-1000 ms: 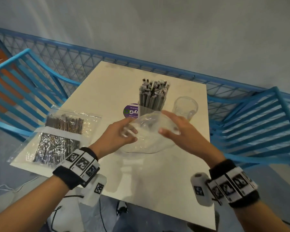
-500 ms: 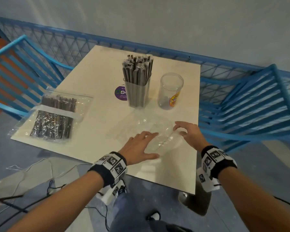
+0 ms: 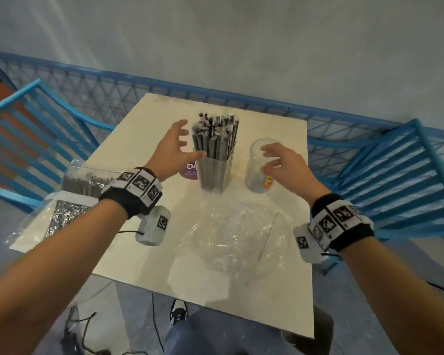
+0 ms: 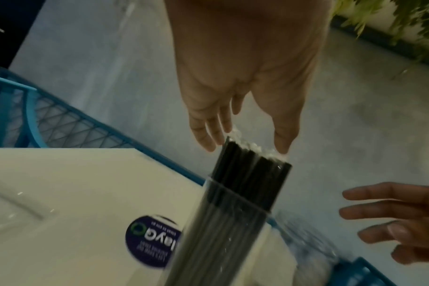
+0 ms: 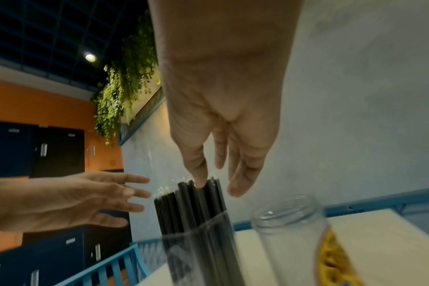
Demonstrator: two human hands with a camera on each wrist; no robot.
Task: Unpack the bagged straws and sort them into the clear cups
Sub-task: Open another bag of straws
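A clear cup (image 3: pixel 215 172) packed with dark wrapped straws (image 3: pixel 215 139) stands mid-table. My left hand (image 3: pixel 183 142) hovers open just left of the straw tops, fingers spread, holding nothing. An empty clear cup (image 3: pixel 260 172) with a coloured sticker stands to the right, and my right hand (image 3: pixel 267 161) is open in front of its rim. The emptied, crumpled clear bag (image 3: pixel 231 234) lies flat on the table before the cups. In the left wrist view my left hand (image 4: pixel 243 143) is above the straws (image 4: pixel 250 180). In the right wrist view my right hand (image 5: pixel 219 183) hangs over the empty cup (image 5: pixel 289 232).
A full clear bag of straws (image 3: pixel 69 201) lies at the left edge of the white table (image 3: pixel 139 139). A purple round sticker (image 3: pixel 189 171) is on the table beside the full cup. Blue metal chairs (image 3: pixel 395 175) and a blue mesh railing (image 3: pixel 113 90) surround the table.
A second ago both hands held the empty bag up. They laid it on the table, let go, and have now moved forward to the two cups.
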